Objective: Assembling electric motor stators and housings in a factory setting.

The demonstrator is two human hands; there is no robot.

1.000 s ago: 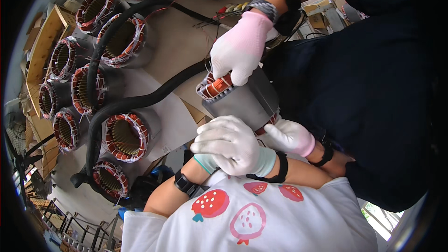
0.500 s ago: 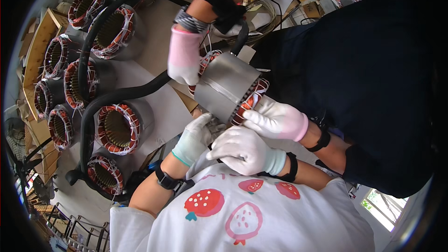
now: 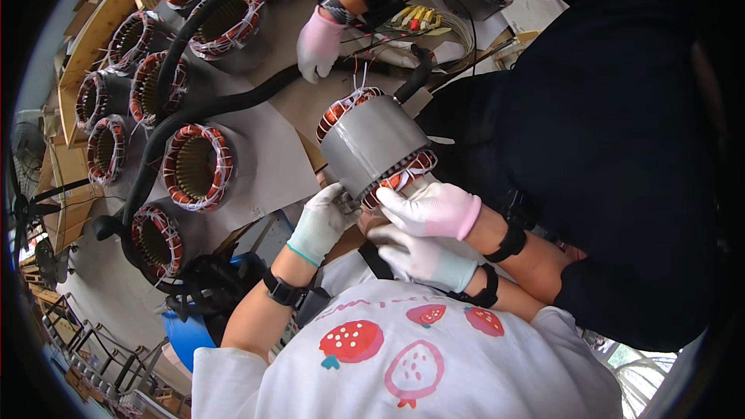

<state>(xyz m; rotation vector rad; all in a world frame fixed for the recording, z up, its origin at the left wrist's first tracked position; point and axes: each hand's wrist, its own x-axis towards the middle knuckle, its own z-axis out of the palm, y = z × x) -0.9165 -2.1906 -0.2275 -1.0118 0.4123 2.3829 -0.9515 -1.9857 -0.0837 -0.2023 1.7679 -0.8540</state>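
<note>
A grey motor stator [image 3: 372, 143] with orange, white-laced windings at both ends is tilted in front of me. My left hand [image 3: 318, 223], in a white glove with a teal edge, has its fingers curled against the stator's lower left end. Below the stator, my right hand [image 3: 427, 256] reaches toward the same end; its fingertips are blurred and partly behind a co-worker's glove. That co-worker's pink-cuffed hand [image 3: 434, 209] touches the lower winding. The co-worker's other hand [image 3: 318, 46] is apart from the stator, above its far end.
Several more wound stators [image 3: 198, 167] stand on the table at the left. A thick black hose [image 3: 240, 97] winds among them. Coiled cable [image 3: 458, 35] lies at the back. The co-worker's dark-clothed body [image 3: 590, 132] takes up the right side. A blue container [image 3: 186, 337] is at lower left.
The co-worker's upper hand has come off the stator and moved up and away. My right hand has shifted under the co-worker's other hand. The whole view has tilted slightly.
</note>
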